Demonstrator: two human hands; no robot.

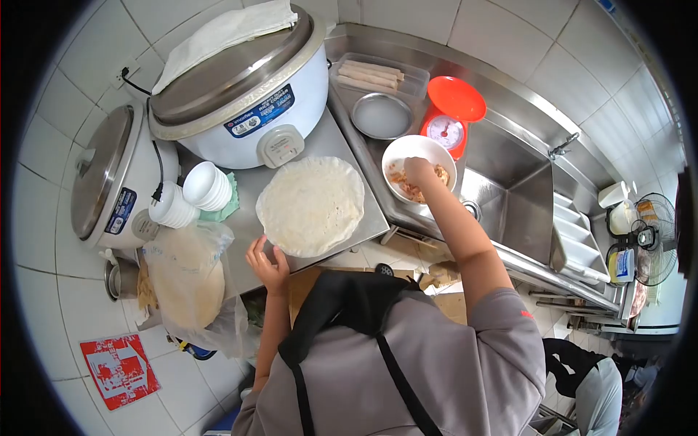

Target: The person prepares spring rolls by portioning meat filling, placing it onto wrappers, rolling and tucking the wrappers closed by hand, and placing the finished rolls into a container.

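Inside a white bowl (391,149), my right hand (419,171) reaches down with its fingers curled into a chopped orange-brown filling (407,190). The fingertips are hidden in the mixture. A stack of thin, round, pale wrappers (311,206) lies on the steel table to the left of the bowl. My left hand (269,264) is at the lower left edge of the wrappers, fingers apart and holding nothing. Behind the bowl are a round metal pan (382,116) and a clear plastic container (414,80) with several rolled pale wraps (369,75).
A red kitchen scale (446,131) stands by the sink (502,174). Two large rice cookers (240,94) are at the left, near stacked white cups (207,185) and bagged wrappers (190,283). A fan (654,236) is far right; another person (592,378) is at lower right.
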